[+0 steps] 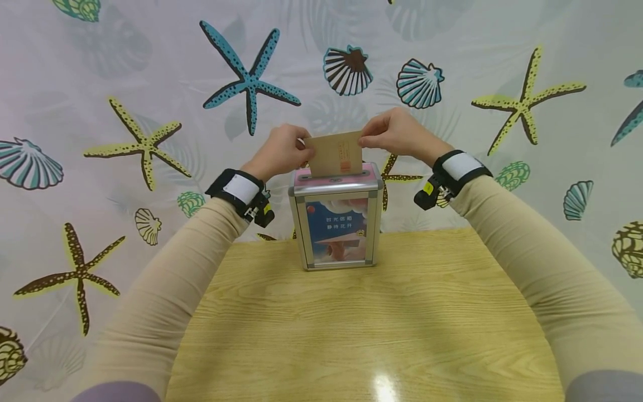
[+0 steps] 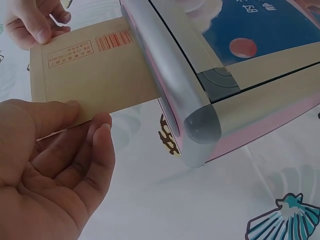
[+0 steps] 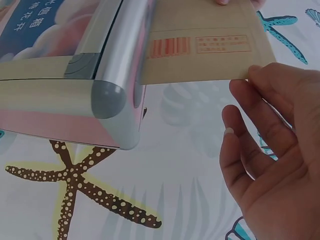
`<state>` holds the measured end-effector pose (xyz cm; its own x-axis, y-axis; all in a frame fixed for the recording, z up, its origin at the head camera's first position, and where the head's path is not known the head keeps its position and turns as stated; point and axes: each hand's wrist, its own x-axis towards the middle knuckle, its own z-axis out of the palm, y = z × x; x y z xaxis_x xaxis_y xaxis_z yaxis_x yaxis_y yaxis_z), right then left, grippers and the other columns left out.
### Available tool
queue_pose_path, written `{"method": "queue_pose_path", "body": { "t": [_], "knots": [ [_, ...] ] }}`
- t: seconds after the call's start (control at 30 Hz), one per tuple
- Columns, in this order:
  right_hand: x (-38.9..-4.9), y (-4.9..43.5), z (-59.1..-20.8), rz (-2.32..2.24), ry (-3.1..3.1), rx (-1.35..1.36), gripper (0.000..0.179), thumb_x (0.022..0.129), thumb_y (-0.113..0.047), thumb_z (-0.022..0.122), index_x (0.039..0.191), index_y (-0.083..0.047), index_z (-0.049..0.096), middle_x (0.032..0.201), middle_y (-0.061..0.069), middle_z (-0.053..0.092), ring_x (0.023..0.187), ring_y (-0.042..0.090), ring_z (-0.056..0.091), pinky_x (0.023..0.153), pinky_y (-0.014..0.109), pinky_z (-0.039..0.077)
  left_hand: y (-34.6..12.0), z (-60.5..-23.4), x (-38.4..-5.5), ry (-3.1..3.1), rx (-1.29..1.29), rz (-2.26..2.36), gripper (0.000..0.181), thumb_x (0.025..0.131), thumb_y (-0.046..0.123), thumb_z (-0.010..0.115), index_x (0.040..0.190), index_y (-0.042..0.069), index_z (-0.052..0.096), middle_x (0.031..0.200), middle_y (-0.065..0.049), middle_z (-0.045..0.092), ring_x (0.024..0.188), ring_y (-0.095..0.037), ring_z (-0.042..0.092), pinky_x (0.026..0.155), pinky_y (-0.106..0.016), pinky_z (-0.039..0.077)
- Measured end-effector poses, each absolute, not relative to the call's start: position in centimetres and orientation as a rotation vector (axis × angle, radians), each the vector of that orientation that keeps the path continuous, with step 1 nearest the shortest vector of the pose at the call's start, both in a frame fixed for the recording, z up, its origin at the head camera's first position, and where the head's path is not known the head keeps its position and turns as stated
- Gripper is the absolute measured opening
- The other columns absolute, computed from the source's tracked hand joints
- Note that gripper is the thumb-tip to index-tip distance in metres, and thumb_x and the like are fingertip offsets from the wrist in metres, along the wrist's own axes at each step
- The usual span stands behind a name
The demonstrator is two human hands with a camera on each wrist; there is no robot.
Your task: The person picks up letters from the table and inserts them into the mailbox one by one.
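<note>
A brown paper envelope [image 1: 329, 156] with red print and a red barcode stands upright over the slot in the pink top of a silver-framed letter box [image 1: 335, 187]. Its lower edge meets the slot, and the part below is hidden. My left hand [image 1: 285, 149] pinches the envelope's left edge between thumb and fingers. At the upper right corner, my right hand [image 1: 397, 133] pinches it the same way. In the left wrist view the left thumb lies flat on the envelope [image 2: 90, 75] near its edge. The right wrist view shows the right fingertips on the envelope's corner [image 3: 210, 65].
The letter box stands near the back of a wood-grain table [image 1: 351, 324], its blue picture panel [image 1: 337, 230] facing me. Behind it hangs a pale curtain [image 1: 311, 33] printed with starfish and shells. Each wrist wears a strapped camera.
</note>
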<state>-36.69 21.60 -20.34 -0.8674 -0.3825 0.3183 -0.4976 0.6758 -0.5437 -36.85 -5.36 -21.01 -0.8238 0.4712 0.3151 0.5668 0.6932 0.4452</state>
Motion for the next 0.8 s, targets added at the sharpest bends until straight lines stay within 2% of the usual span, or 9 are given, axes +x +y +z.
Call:
{"method": "queue_pose_path", "body": {
  "t": [0.23,0.5,0.8],
  "knots": [
    [-36.3,21.4,-19.5,0.978,-2.702,0.719,0.027,0.09,-0.038,0.069,0.104,-0.015,0.075,0.106,0.006,0.072,0.096,0.015,0.062,0.08,0.035,0.047,-5.5,-21.3,-36.9,-2.772,-0.846,-0.784,0.014,0.094,0.014,0.062,0.102,0.003,0.066,0.098,-0.015,0.072,0.072,-0.019,0.068,0.064,-0.033,0.055],
    [-36.0,21.5,-19.5,0.982,-2.708,0.715,0.027,0.091,-0.035,0.068,0.105,-0.012,0.074,0.105,0.007,0.072,0.096,0.016,0.06,0.081,0.036,0.046,-5.6,-20.7,-36.7,-2.767,-0.867,-0.744,0.017,0.094,0.016,0.062,0.105,0.003,0.067,0.099,-0.014,0.071,0.079,-0.019,0.067,0.068,-0.035,0.054],
    [-36.3,21.7,-20.2,0.96,-2.711,0.691,0.024,0.091,-0.03,0.068,0.104,-0.011,0.074,0.103,0.009,0.072,0.095,0.018,0.061,0.078,0.036,0.047,-5.6,-19.9,-36.6,-2.738,-0.888,-0.744,0.016,0.095,0.018,0.063,0.103,0.005,0.069,0.097,-0.011,0.072,0.077,-0.016,0.067,0.07,-0.034,0.054]
  ]
}}
